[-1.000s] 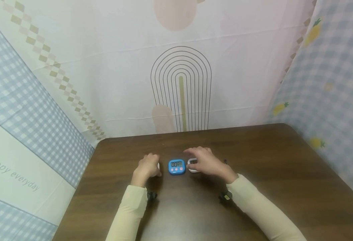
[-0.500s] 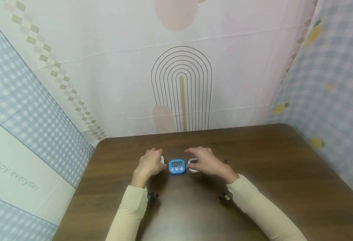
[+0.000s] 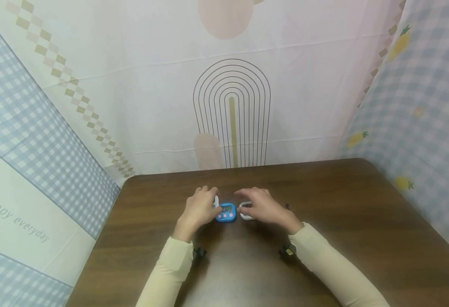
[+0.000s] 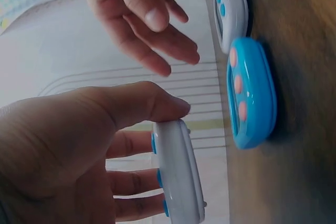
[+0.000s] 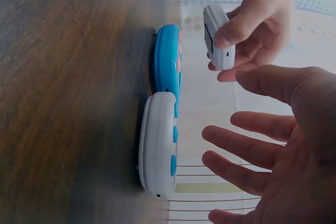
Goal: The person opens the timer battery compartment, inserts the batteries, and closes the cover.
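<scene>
Since the earlier frame, the white timer (image 4: 178, 174) pinched in the left hand (image 3: 198, 209) is carried above the blue timer (image 3: 226, 212) mid-table, likely for stacking, needing careful alignment, while the relaxed right hand (image 3: 263, 207) hovers over a second white timer (image 5: 158, 142).

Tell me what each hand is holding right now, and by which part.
The left hand grips a white timer by its edges, thumb on one side, fingers on the other, lifted off the table. The right hand holds nothing, fingers spread above the other white timer.

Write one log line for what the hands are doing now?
left hand: holds white timer, lifted | right hand: open above other white timer | blue timer: on table
</scene>
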Demonstrator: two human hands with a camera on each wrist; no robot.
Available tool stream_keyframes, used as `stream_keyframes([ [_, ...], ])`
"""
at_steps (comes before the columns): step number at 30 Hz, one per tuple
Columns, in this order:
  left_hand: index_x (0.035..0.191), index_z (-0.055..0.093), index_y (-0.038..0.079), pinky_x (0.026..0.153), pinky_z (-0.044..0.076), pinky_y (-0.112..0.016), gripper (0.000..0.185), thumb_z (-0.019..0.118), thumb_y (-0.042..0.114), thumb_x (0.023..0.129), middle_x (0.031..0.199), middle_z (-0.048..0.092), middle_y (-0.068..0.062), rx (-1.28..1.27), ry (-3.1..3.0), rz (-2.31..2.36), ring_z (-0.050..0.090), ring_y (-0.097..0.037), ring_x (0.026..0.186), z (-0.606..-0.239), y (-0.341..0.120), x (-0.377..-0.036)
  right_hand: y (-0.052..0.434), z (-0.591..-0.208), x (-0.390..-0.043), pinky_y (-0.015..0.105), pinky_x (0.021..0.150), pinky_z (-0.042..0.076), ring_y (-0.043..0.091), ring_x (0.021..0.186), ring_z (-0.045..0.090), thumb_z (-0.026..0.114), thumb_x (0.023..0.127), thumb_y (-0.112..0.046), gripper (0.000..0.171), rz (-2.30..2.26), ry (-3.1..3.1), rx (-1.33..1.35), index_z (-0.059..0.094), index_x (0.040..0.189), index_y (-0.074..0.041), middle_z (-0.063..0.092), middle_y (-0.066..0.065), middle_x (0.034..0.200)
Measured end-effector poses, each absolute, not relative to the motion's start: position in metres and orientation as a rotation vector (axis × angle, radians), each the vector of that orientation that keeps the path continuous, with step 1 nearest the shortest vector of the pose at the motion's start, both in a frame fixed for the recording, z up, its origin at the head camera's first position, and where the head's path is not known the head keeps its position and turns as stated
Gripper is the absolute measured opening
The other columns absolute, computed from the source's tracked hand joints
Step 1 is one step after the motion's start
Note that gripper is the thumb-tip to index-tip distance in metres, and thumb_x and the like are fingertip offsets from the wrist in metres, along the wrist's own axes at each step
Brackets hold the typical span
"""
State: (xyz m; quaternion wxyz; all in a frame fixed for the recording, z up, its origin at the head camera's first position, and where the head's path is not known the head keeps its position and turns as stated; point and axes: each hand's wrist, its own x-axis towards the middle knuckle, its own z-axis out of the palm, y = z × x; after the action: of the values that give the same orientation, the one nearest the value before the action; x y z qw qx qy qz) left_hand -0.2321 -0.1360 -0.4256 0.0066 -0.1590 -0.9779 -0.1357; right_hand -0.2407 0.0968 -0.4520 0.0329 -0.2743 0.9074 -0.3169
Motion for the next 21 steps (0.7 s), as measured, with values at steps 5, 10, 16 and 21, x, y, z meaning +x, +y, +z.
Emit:
stream_keyframes([
  [5,0.126,0.069,0.012,0.069,0.058,-0.045,0.043,0.081,0.03,0.089,0.119,0.068,-0.014,-0.528,-3.032,-0.466,0.061,-0.031,0.107,-0.426,-0.13,-0.231,0.098,-0.452,-0.241,0.065,0.11,0.039,0.033,0.127,0.063,0.076,0.098,-0.021,0.044,-0.985,2.81,-0.86,0.066,0.139,-0.006,0.073,0.012,0.134],
  [10,0.13,0.069,0.012,0.071,0.059,-0.044,0.045,0.081,0.029,0.091,0.125,0.068,-0.014,-0.537,-3.001,-0.523,0.061,-0.03,0.109,-0.424,-0.125,-0.229,0.1,-0.453,-0.243,0.065,0.11,0.04,0.033,0.126,0.065,0.073,0.1,-0.019,0.04,-1.0,2.816,-0.87,0.067,0.137,-0.005,0.074,0.012,0.132],
  [16,0.133,0.067,0.015,0.071,0.059,-0.04,0.044,0.08,0.03,0.093,0.131,0.066,-0.015,-0.531,-2.963,-0.588,0.06,-0.029,0.11,-0.425,-0.119,-0.229,0.102,-0.457,-0.245,0.066,0.111,0.043,0.032,0.125,0.067,0.069,0.103,-0.018,0.037,-1.028,2.827,-0.899,0.067,0.137,-0.004,0.073,0.011,0.134],
  [21,0.135,0.067,0.014,0.08,0.062,-0.044,0.045,0.08,0.03,0.094,0.135,0.064,-0.017,-0.537,-2.914,-0.695,0.062,-0.03,0.115,-0.425,-0.116,-0.228,0.101,-0.458,-0.246,0.059,0.109,0.051,0.031,0.123,0.068,0.066,0.104,-0.018,0.036,-1.09,2.814,-0.895,0.067,0.137,-0.002,0.072,0.012,0.136],
])
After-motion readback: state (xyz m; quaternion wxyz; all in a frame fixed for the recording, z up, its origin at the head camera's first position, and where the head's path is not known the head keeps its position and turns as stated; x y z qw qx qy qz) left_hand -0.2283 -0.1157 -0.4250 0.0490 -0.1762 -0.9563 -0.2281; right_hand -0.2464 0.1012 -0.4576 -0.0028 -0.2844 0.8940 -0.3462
